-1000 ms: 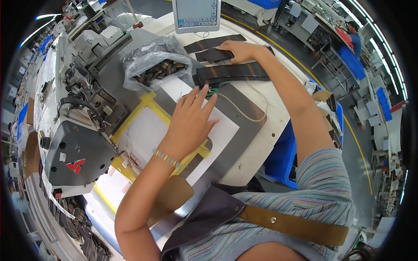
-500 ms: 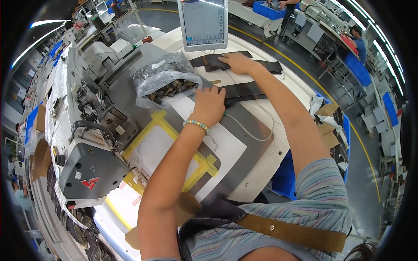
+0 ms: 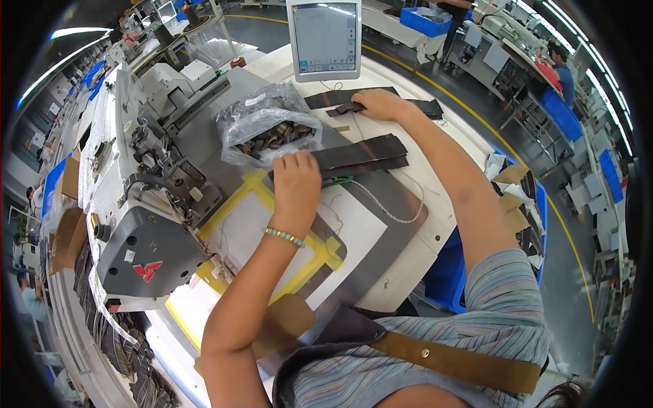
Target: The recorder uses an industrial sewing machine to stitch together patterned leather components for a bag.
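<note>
Head view: the left hand (image 3: pixel 297 185), fingers curled around dark strips (image 3: pixel 364 154), has drawn them toward nine o'clock, farther from the right hand (image 3: pixel 381 105), whose grip I can't tell.

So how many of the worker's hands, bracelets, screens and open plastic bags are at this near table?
Hands: 2, the left hand and the right hand
Bracelet: 1
Screen: 1
Open plastic bag: 1
Total: 5
</note>
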The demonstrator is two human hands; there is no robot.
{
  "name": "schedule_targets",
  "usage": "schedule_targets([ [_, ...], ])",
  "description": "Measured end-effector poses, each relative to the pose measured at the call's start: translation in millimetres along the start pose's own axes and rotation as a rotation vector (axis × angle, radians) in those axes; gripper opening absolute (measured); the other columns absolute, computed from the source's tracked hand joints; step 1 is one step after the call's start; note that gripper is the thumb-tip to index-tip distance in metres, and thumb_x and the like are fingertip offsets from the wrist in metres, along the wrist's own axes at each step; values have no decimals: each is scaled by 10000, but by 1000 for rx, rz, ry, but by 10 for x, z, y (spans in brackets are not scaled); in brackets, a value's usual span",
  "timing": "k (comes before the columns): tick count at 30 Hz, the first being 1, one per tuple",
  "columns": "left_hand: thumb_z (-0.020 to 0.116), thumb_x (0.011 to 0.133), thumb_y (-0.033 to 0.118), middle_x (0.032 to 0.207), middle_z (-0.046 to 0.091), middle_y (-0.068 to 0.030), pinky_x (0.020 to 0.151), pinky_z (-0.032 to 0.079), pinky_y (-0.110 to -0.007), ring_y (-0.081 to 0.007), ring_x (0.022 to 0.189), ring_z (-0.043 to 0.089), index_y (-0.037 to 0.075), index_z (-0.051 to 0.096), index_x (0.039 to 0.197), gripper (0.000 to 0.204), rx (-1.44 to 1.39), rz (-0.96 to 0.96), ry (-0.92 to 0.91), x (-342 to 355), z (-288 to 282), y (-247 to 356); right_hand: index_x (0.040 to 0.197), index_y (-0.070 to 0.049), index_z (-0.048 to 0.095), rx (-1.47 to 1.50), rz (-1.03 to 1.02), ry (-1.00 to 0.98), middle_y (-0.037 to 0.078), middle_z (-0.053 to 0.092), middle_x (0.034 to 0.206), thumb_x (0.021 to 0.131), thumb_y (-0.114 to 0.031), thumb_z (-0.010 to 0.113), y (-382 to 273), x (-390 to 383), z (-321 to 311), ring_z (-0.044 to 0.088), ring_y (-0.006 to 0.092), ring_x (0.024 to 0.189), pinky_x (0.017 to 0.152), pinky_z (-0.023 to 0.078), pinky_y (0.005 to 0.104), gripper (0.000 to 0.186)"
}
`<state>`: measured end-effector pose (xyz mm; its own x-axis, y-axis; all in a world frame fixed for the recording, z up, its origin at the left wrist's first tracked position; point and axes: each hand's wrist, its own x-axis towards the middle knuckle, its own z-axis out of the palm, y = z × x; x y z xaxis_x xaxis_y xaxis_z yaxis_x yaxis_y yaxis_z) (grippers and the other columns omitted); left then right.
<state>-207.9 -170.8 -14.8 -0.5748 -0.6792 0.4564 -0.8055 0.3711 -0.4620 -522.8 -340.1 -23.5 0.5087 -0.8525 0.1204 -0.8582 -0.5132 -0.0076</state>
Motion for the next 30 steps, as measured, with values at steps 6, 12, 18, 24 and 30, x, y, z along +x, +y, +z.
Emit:
schedule_targets([
  [6,705,874,153,1402,591,-200,997,478,-467,-351,1198,595,-9,550,1442,611,-569,-11,-153,-473,-182,-103,1080,-35,685,-201,-64,57,166,720,1006,901,-82,634,-96,98,60,694,393,1024,899,544,497,192],
  [12,761,880,177,1488,544,-205,1044,486,-447,-373,1296,562,24,551,1432,610,-836,-1,-174,-897,-959,-116,1070,-41,741,32,52,301,182,739,1058,856,-50,632,-14,-67,-62,689,398,1033,902,541,499,240],
  [18,749,901,171,1407,594,-192,941,542,-424,-357,1152,639,9,581,1371,525,-1092,49,-264,-1294,-1531,-183,1244,-65,708,103,79,248,213,729,1149,937,-97,597,-73,47,-229,678,416,1077,940,533,497,328],
  [24,767,890,174,1283,677,-160,931,556,-421,-340,1102,671,8,653,1283,442,-1101,2,-314,-1502,-1556,-136,1373,-57,619,-37,133,46,190,684,1207,979,-177,598,-384,363,236,663,379,1144,1000,523,488,413],
  [30,779,873,140,1256,695,-159,928,568,-428,-342,1098,682,-2,683,1231,397,-1097,-134,-296,-1887,-1561,-213,1189,-56,711,-142,15,200,172,715,1109,873,-51,611,-226,318,234,689,385,1054,935,546,473,331],
])
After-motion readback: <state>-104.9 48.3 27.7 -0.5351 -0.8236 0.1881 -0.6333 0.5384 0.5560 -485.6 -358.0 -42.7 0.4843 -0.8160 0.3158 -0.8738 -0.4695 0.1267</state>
